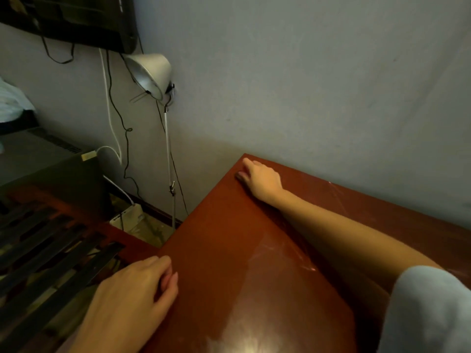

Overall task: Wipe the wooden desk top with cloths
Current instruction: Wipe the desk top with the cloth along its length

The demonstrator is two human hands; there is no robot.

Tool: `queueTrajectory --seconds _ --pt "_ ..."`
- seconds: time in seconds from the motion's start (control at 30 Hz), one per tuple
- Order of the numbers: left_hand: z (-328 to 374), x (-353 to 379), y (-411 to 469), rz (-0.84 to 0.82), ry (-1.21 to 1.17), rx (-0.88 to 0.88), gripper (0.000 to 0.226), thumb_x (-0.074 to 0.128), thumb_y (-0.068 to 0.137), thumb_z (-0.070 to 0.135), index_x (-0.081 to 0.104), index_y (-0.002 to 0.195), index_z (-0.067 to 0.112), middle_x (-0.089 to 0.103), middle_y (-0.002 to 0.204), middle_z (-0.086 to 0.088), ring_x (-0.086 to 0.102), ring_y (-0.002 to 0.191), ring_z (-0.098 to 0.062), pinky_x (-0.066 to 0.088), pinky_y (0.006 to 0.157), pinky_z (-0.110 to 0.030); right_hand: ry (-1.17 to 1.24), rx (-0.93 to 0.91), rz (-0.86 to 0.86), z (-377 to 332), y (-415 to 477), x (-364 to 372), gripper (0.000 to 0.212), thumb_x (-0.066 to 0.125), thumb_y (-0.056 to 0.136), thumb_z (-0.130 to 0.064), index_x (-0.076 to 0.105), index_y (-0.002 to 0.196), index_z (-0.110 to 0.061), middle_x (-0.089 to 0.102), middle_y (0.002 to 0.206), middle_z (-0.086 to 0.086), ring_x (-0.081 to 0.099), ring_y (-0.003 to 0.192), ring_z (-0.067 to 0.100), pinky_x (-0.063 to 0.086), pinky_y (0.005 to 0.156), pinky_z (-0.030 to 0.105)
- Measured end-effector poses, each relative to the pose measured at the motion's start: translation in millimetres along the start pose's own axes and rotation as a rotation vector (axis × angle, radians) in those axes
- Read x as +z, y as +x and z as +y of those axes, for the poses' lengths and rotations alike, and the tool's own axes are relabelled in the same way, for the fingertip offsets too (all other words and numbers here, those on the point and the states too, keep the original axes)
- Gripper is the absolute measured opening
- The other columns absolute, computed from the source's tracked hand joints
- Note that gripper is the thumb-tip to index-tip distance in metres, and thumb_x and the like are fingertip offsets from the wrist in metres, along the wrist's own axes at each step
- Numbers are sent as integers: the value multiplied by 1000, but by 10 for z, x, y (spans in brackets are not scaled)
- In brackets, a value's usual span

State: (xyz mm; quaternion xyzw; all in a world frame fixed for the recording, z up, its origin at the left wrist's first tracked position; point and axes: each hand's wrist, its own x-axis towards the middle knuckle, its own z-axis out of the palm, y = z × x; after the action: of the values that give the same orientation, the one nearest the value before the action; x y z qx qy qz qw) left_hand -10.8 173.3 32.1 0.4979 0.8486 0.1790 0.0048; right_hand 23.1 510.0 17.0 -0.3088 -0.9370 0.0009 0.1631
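Note:
The reddish-brown wooden desk top [229, 238] fills the lower right and is glossy, with pale streaks and a glare spot near the front. My right hand [262, 179] reaches to its far left corner, palm down, fingers bent onto the surface. A small dark patch [239, 176] shows under the fingertips; I cannot tell whether it is a cloth or a shadow. My left hand [137, 296] rests at the desk's left edge near the front, fingers curled in, nothing visible in it. No cloth is clearly visible.
A grey wall [305, 85] runs right behind the desk. A clamp lamp [150, 72] on a thin pole, with hanging cables, stands left of the desk. A slatted dark frame [51, 250] and a dark box [46, 161] lie to the left, below desk height.

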Motion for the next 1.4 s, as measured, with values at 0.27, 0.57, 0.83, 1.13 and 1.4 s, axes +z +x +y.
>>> queueTrajectory --seconds 0.27,0.57,0.83,1.13,1.4 --pt "-29 17 -15 37 -49 9 27 41 92 45 44 73 25 50 72 9 50 68 -4 38 52 -20 43 339 6 826 327 -54 33 43 98 -41 50 109 -11 60 112 21 58 101 39 43 74 40" --pt "-34 45 -29 36 -50 18 26 40 94 44 44 75 26 49 74 9 49 69 -5 41 56 -22 -25 268 40 699 -431 -167 33 42 97 -44 47 111 -15 58 115 14 59 101 37 43 74 40" --pt "-40 25 -37 28 -65 21 25 39 95 44 44 76 28 49 76 10 49 70 -4 40 57 -20 72 13 -17 -156 16 -7 30 43 98 -41 49 109 -13 60 109 12 59 96 35 36 65 34" --pt "-36 22 -49 36 -60 1 27 43 93 44 43 72 28 48 71 10 49 66 -5 35 51 -20 18 472 -2 1028 100 -204 36 42 98 -41 51 111 -8 61 114 23 58 104 39 44 79 40" --pt "-51 49 -45 58 -51 12 29 46 92 42 42 68 28 48 67 10 48 63 -5 31 48 -18 -33 273 0 517 -582 -276 34 42 97 -44 46 107 -12 59 115 15 59 101 37 43 75 40"
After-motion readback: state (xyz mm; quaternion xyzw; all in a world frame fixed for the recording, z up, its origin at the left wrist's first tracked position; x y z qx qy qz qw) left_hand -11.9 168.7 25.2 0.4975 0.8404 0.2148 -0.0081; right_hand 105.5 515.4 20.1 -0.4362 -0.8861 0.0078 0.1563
